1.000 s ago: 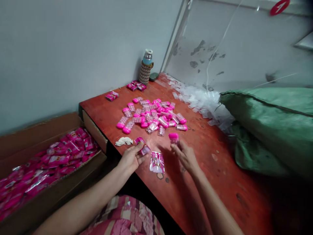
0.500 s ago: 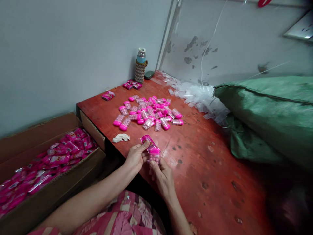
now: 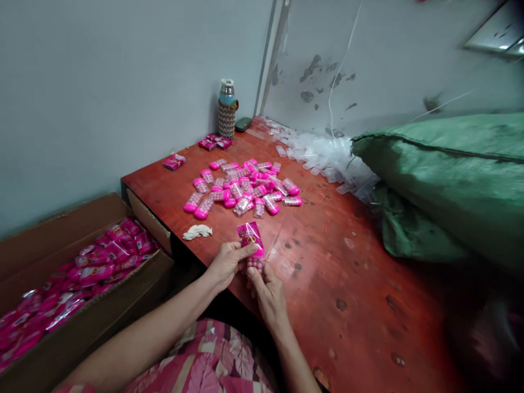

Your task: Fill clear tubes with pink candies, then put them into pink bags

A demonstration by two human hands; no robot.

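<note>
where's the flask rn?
Head view, upper middle: the flask stands at the far end of the red table beside the wall, pink packs front-left, dark rounded object on its right.

We are seeing a magenta packet (image 3: 251, 234) printed with a lighter pattern, and a see-through bottle (image 3: 254, 264) showing dusty-pink balls. We are finding similar balls under hot-pink caps in the loose bottles (image 3: 236, 190), and more magenta across the wrapped packs (image 3: 96, 273). We are also viewing a brown carton (image 3: 123, 295), a dark-blotched red-orange tabletop (image 3: 323, 248), a plain blue-grey wall (image 3: 123, 82), a green sack (image 3: 442, 150), a silver-and-blue flask (image 3: 227, 94), its brown-and-cream knitted cover (image 3: 226, 119), and pink cloth (image 3: 204, 352) patterned in cream and maroon.
</note>
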